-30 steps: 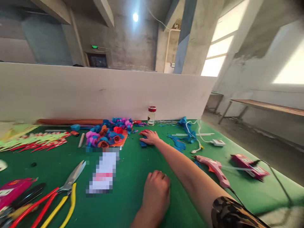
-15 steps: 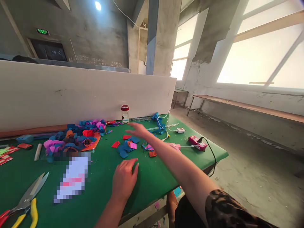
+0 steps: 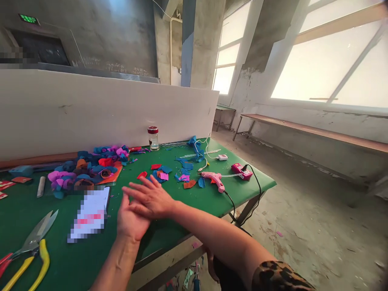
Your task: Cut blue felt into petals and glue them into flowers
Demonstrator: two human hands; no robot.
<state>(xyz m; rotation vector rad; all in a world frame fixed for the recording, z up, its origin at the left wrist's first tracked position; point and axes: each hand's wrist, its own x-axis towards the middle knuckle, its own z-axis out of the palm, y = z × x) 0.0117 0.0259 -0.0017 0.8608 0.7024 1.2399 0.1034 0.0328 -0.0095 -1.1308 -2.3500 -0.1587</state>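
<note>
head view: both hands meet above the green table (image 3: 169, 232) near its close edge, and no object shows in either
right hand: palm down across the left palm, fingers spread, pinching nothing; the right hand (image 3: 154, 199) touches only the other hand
left hand: palm turned up, wrist tilted; the left hand (image 3: 130, 226) lies partly under the right, so whether its fingers are spread or pressed together i cannot tell
pieces: red, pink, blue and orange; the pieces (image 3: 164, 176) lie loose on the table just beyond the right fingertips, some overlapping
handling: the pieces look light, thin and soft, likely easy to crease or tear; best taken singly by an edge, with a gentle fingertip pinch
glue gun: on its side right of the pieces, nozzle leftward, cord off the table edge; the glue gun (image 3: 215, 178) looks light and rigid, best held by the handle, well away from the nozzle
flowers: flowers (image 3: 86, 169) heaped left of the pieces, seemingly soft and crushable
jar: jar (image 3: 153, 139) upright beside the white board (image 3: 121, 109)
shears: shears (image 3: 39, 232) lie apart, blades parted
</note>
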